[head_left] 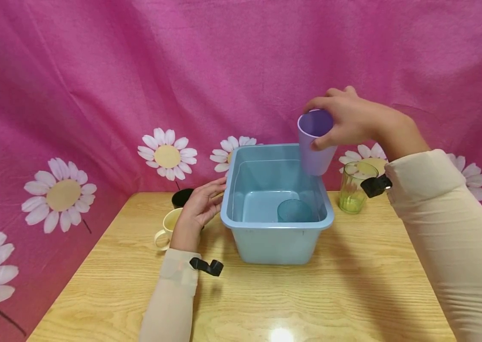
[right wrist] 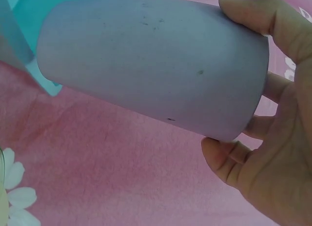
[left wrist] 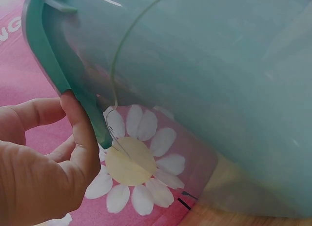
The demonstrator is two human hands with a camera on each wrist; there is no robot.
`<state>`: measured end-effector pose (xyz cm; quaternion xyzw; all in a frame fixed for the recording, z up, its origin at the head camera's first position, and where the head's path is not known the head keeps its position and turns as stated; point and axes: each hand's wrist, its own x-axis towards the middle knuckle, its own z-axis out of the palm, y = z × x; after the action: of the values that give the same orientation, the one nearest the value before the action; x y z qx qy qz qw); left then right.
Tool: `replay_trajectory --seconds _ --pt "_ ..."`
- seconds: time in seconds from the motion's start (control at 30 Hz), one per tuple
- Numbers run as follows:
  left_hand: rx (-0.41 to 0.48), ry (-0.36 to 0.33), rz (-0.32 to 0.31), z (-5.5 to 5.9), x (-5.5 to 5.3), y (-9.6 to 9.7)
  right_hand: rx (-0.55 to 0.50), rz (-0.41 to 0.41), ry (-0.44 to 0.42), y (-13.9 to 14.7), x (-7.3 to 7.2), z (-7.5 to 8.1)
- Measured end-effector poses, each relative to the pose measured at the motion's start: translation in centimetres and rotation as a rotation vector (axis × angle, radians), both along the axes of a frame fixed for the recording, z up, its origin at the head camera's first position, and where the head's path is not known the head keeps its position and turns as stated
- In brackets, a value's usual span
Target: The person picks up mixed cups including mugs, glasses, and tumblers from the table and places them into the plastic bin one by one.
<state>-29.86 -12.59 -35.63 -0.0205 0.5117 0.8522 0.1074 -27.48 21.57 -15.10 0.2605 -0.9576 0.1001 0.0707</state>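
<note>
In the head view my right hand (head_left: 349, 116) grips a purple plastic cup (head_left: 316, 154) near its rim, thumb on one side and fingers on the other. The cup hangs tilted over the back right part of a blue tub (head_left: 272, 244). Dark specks mark the cup's side (right wrist: 161, 65) in the right wrist view. A teal translucent bowl or cup (head_left: 294, 211) lies inside the tub, its lower part hidden by the front wall. My left hand (head_left: 200, 206) touches the tub's left rim with its fingers, and its fingertips meet the rim edge (left wrist: 58, 72) in the left wrist view.
Left of the tub, partly behind my left hand, stand a cream mug (head_left: 170, 223) and a black cup (head_left: 181, 197). A green clear glass (head_left: 352, 192) stands right of it. Pink flowered cloth (head_left: 241, 61) rises behind the wooden table (head_left: 241, 304).
</note>
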Motion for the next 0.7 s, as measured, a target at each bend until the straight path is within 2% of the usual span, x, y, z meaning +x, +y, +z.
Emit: replay_trajectory --seconds 0.37,0.7 --pt "-0.011 -0.012 0.015 -0.1 0.2 -0.1 -0.026 0.027 -0.039 -1.4 -1.1 -1.6" --pt "-0.018 -0.013 0.001 0.1 0.4 0.1 -0.035 0.007 -0.072 -2.0 -1.8 -3.9"
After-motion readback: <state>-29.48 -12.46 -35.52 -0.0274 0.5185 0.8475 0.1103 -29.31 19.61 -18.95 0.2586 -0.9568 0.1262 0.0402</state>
